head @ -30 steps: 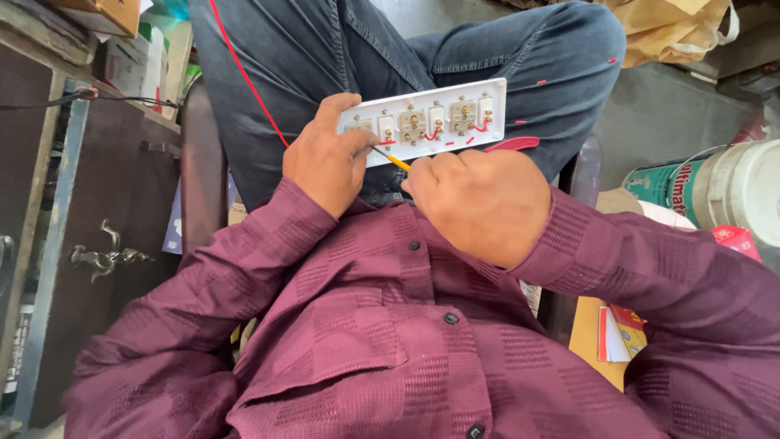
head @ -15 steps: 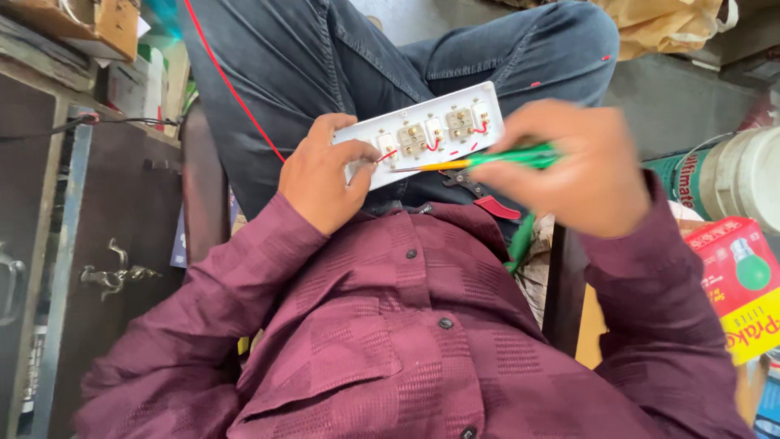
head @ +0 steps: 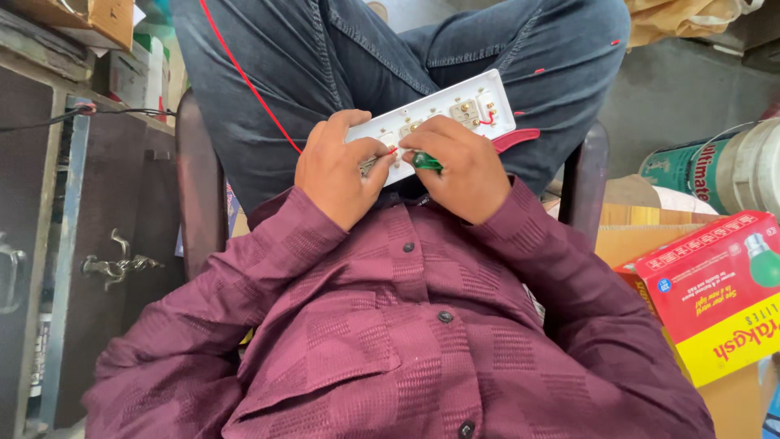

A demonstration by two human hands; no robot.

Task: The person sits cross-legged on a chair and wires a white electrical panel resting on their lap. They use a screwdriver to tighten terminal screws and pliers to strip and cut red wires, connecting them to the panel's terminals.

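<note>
A white switchboard panel (head: 475,106) lies back side up on my lap, showing brass terminals and short red wires. My left hand (head: 337,167) grips its near left end, thumb pressed onto a terminal. My right hand (head: 459,167) is closed around a green-handled screwdriver (head: 426,161), whose tip is hidden between my fingers at the panel. A long red wire (head: 244,77) runs from the panel up across my jeans. Both hands touch each other over the panel.
A dark metal cabinet with a handle (head: 118,264) stands on the left. On the right are a red and yellow bulb box (head: 715,284), a cardboard box (head: 642,219) and a paint can (head: 715,167). A red-handled tool (head: 520,136) lies by my right thigh.
My right hand has come back in from the right, pulling the screwdriver into the fist beside my left hand. The view moved closer and the panel tilted more.
</note>
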